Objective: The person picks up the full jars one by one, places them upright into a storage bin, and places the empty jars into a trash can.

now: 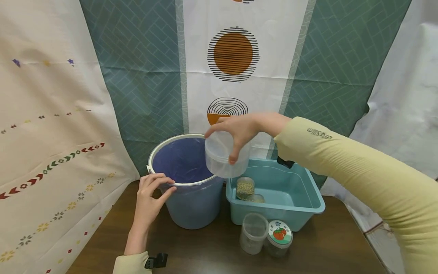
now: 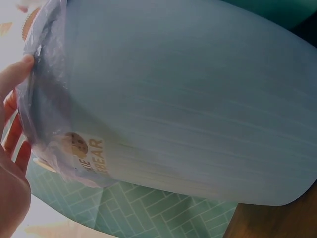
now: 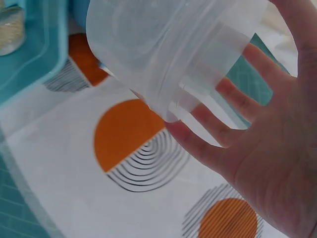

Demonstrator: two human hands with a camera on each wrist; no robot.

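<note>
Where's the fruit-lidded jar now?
Head view, low, right of centre: the fruit-lidded jar stands beside the open jar, in front of the turquoise tub.

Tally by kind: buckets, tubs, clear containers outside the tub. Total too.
Round blue plastic bucket with white rim: 1
Rectangular turquoise plastic tub: 1
Clear round plastic containers: 3 (wide container in the right hand, plain cylinder on the table, jar with tomato-print lid)
Total: 5
</note>
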